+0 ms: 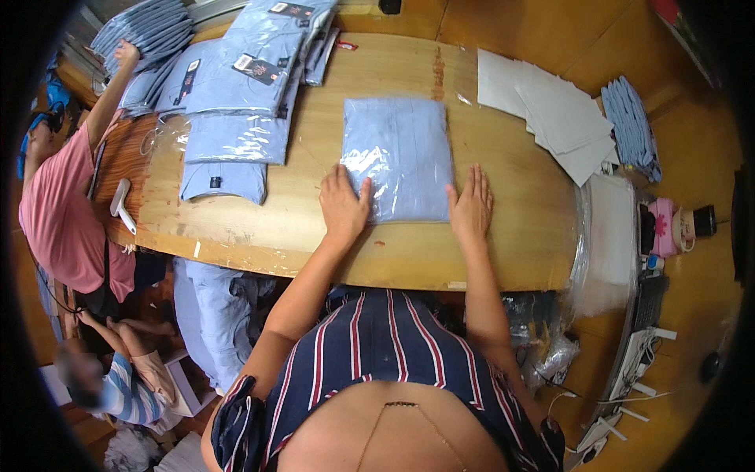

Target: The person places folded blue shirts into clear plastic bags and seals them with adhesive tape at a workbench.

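Observation:
A folded light blue shirt in a clear plastic bag (397,153) lies flat on the wooden table in front of me. My left hand (344,206) rests at its lower left edge, fingers stretched out and the thumb on the plastic. At the lower right edge lies my right hand (472,206), flat and open, its thumb against the side of the bag. Neither hand grips anything. To the left, bagged blue shirts with dark tags (255,79) form overlapping piles. The nearest folded shirt (226,181) sticks out from under them.
White sheets (554,106) fan out at the far right, beside folded blue garments (629,130) and stacked clear bags (609,228). A white-handled tool (121,206) lies left. A person in pink (67,208) reaches toward a shirt stack (145,35); another person (130,385) sits lower left.

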`<state>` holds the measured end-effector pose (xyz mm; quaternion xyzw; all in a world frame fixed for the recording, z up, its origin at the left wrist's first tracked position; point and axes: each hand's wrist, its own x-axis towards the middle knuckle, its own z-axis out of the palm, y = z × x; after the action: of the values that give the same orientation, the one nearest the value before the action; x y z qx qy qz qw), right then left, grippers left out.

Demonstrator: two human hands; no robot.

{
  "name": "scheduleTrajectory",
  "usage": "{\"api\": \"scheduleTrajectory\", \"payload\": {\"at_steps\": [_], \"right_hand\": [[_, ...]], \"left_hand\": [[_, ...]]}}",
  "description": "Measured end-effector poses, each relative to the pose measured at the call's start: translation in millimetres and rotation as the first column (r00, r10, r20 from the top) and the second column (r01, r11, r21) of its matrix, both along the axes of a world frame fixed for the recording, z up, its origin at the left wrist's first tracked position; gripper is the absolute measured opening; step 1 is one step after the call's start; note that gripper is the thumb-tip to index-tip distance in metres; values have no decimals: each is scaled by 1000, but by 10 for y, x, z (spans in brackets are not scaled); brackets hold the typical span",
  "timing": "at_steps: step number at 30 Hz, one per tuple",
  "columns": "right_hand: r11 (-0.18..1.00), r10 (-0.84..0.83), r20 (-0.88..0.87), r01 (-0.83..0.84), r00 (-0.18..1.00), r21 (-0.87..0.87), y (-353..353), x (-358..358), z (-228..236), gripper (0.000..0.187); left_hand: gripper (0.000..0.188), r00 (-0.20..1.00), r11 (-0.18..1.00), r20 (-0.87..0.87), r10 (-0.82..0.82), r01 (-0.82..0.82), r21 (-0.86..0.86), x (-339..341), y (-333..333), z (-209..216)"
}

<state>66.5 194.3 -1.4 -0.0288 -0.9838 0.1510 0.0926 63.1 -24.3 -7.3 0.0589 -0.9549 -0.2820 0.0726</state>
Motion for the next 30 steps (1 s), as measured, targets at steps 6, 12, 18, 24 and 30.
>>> {"api": "scheduleTrajectory", "payload": {"at_steps": [6, 12, 18, 24, 30], "right_hand": [[897, 426, -49, -429, 903, -109, -142, 78, -132, 80], [867, 471, -36, -455, 881, 202, -281, 269, 379, 70], [856, 373, -617, -513, 692, -58, -526, 47, 694, 42], [439, -5, -501, -448, 865, -779, -1237, -933, 1401, 30], [-200, 111, -349, -323, 930, -925, -2161, -2597, 1708, 67]], "left_hand": [[69, 994, 986, 28, 107, -109, 128, -389, -180, 152], [32, 883, 284, 263, -388, -157, 946, -464, -365, 239], [38, 853, -99, -152, -500, 118, 988, -260, -552, 944], [28, 994, 455, -87, 68, 47, 889, -69, -1499, 1175], [25, 760, 462, -37, 649, -355, 813, 95, -2301, 397]]}}
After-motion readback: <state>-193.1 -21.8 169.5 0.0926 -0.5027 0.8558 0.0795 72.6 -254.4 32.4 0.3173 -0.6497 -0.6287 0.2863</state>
